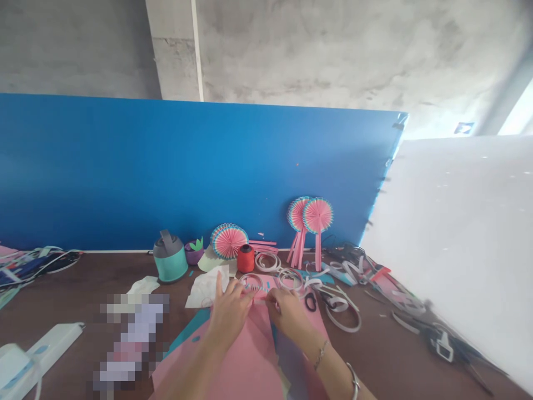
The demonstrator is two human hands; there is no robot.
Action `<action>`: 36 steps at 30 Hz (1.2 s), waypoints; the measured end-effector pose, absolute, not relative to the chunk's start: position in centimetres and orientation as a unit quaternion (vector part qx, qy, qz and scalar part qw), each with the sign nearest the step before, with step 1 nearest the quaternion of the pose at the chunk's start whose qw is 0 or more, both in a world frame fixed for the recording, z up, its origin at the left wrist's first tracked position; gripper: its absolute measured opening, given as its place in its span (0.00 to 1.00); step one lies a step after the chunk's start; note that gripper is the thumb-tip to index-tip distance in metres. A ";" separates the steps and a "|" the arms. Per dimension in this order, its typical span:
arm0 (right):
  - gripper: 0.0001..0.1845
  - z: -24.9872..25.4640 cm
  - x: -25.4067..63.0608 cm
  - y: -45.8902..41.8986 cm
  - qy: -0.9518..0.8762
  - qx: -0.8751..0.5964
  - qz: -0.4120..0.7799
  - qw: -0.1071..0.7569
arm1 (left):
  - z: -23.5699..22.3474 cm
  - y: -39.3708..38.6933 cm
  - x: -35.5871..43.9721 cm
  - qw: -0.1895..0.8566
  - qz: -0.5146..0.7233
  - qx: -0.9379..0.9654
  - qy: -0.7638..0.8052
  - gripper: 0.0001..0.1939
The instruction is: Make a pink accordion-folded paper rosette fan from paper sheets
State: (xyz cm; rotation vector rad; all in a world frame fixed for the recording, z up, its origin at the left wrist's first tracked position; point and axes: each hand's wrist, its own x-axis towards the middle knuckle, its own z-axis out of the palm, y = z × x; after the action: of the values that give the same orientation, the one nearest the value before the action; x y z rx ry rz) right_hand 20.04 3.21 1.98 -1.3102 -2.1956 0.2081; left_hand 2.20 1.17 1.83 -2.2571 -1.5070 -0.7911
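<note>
Both hands work close together over pink paper sheets (245,361) on the dark table. Between them is a small pleated paper strip (255,288) with pale and blue edges. My left hand (233,305) presses its thumb and bent fingers on the strip, with one finger pointing up. My right hand (287,311) is closed, its fingertips pinched at the strip's right end and partly hidden. Black-handled scissors (310,301) lie just right of my right hand. Beyond the hands are rolls of white tape (267,261) and a red thread spool (245,259).
Finished pink paper fans (318,215) lean on the blue partition (166,166); another folded fan (230,241) stands left of them. A teal pot-shaped container (170,261), a purple cup (195,253), a power strip (45,355) and tangled white strips (345,311) lie around.
</note>
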 end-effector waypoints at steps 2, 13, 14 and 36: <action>0.10 1.9 20.0 3.2 -0.819 -0.495 0.072 0.282 | 1.8 1.2 2.2 0.153 -0.274 -0.791 -0.526 0.11; 0.09 1.8 20.0 3.4 -0.812 -0.511 0.060 0.275 | 1.3 1.3 2.2 0.149 -0.273 -0.800 -0.513 0.12; 0.08 1.8 20.0 3.4 -0.811 -0.513 0.061 0.274 | 1.3 1.3 2.2 0.148 -0.275 -0.800 -0.512 0.12; 0.07 2.4 20.1 3.8 -0.747 -0.551 0.191 0.318 | 1.6 1.2 2.2 0.157 -0.266 -0.856 -0.413 0.15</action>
State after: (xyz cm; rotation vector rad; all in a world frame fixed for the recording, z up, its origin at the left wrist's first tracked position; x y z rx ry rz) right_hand 20.13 3.80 2.44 -1.4499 -1.9654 0.5027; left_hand 2.21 1.23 1.65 -2.4503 -1.1824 -0.7618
